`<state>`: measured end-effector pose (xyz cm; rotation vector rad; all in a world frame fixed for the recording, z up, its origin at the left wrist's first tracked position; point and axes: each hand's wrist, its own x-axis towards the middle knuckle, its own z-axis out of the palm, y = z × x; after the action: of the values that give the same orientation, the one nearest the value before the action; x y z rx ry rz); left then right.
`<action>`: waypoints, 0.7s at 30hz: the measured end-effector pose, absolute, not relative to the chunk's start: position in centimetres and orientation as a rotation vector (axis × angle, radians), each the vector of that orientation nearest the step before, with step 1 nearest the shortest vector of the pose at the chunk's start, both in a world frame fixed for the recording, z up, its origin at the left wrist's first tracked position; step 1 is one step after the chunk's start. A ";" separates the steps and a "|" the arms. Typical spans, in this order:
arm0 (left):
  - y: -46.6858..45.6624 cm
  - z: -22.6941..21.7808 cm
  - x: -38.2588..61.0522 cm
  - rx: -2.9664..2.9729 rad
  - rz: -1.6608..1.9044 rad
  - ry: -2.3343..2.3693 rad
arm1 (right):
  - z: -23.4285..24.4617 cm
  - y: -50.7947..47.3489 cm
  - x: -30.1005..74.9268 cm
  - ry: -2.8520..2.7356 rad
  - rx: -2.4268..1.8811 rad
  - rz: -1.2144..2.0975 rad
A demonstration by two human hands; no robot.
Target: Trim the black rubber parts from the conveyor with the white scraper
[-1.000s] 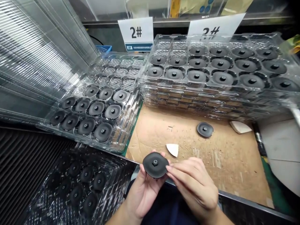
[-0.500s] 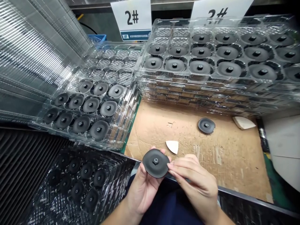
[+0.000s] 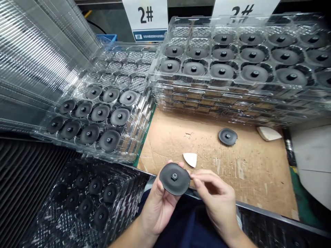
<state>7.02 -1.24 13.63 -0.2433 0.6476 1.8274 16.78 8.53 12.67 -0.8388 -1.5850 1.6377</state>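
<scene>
Head view, live: left hand (image 3: 157, 210) cradles a black disc with a hex nut (image 3: 178, 186) over the cardboard sheet (image 3: 253, 172), fingers curled behind it; right fingertips (image 3: 199, 179) meet its rim, grip unclear. It looks light and stiff, best held by the edge.

Black round disc (image 3: 169, 179), central hex nut (image 3: 174, 176) up, in left hand (image 3: 157, 210)

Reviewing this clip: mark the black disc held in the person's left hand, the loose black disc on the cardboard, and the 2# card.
Held black disc (image 3: 174, 176): head view, on the central hex fitting.
Loose black disc (image 3: 228, 136): head view, on its central fitting.
2# card (image 3: 145, 14): head view, on the printed 2#.
</scene>
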 end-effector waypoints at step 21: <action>-1.5 12.6 5.3 -0.393 1.903 0.946 | 6.6 11.8 17.2 -2.057 -1.048 1.253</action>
<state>5.33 -1.47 12.62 -0.3935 0.9457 1.9025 17.23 11.75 6.56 -1.0476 -2.0574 1.2529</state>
